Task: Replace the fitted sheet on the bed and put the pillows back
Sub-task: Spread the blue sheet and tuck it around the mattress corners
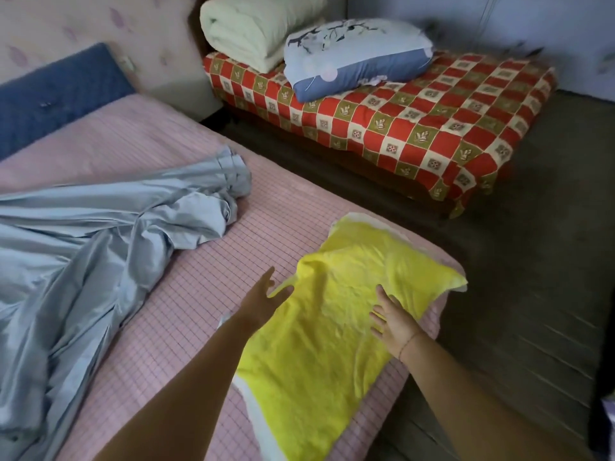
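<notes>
A yellow pillow (336, 314) lies on the pink checked mattress cover (266, 227) near the bed's right edge. My left hand (264, 296) hovers at the pillow's left edge, fingers straight and spread. My right hand (391, 319) lies flat on the pillow's right side, fingers spread. A crumpled grey-blue sheet (100, 237) is bunched across the left half of the bed. A blue floral pillow (357, 56) sits on the low side bed.
A low bed with a red checked cover (432, 121) stands beyond a narrow strip of dark floor (532, 294). A rolled pale-green quilt (253, 28) rests on it. A blue padded headboard (56, 94) leans on the wall at the left.
</notes>
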A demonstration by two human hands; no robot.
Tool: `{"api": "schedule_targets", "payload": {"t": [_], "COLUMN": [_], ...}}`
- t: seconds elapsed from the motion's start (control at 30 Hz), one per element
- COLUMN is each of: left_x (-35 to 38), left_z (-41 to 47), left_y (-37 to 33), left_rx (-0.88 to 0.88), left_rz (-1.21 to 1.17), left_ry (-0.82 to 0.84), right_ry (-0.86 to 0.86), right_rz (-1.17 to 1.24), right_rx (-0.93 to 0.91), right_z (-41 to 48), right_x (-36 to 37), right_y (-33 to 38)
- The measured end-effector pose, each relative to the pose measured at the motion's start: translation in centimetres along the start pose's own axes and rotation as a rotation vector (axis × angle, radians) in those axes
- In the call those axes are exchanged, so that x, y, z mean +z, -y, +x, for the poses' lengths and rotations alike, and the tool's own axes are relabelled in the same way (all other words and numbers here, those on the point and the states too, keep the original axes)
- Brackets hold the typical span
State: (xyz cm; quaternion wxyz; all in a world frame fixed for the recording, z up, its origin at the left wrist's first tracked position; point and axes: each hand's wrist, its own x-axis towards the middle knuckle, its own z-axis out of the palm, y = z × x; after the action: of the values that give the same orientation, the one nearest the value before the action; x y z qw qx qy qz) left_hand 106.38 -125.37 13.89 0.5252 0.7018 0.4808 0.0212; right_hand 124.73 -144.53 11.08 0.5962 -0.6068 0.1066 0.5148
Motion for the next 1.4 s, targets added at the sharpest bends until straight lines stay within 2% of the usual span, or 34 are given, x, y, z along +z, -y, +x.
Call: {"api": "schedule_targets", "payload": {"t": [0.2, 0.53, 0.7, 0.87, 1.07, 1.13, 1.27, 1.4], "left_x": [-1.8, -8.8, -12.8, -17.3, -23.0, -25.1, -27.9, -30.4], "left_z": [-3.6, -13.8, -20.7, -27.6, -36.6, -39.7, -45.5, -47.1], "left_y": [3.0, 13.4, 20.0, 29.3, 43.6, 49.2, 57.8, 63.7], "left_rx": [-0.046, -0.201, -0.255, -0.306, -0.308, -0.386, -0.480, -0.448], "left_rz": [-0.052, -0.089, -0.143, -0.198, -0.092, -0.027, 0.124, 0.276], "left_ry": [-0.081, -0.229, -0.329, -0.388, -0.364, -0.344, -0.294, -0.280], "right_ry": [0.125, 0.260, 0.404, 0.472, 0.378, 0.301, 0.001, -0.282], "right_rz": [-0.033, -0.207, -0.255, -0.397, -0.498, -0.462, -0.439, -0.454], "right_rx": [0.025, 0.125, 0.211, 0.163, 0.247, 0.300, 0.163, 0.066], "right_z": [-0.7, -5.6, -9.4, -15.6, -22.1, -25.4, -30.4, -33.4], "right_x": [3.7, 13.4, 18.7, 23.2, 24.2, 24.9, 25.2, 26.9], "right_y": [-2.1, -12.1, -18.0, -26.8, -43.1, -49.8, -59.9, -63.6]}}
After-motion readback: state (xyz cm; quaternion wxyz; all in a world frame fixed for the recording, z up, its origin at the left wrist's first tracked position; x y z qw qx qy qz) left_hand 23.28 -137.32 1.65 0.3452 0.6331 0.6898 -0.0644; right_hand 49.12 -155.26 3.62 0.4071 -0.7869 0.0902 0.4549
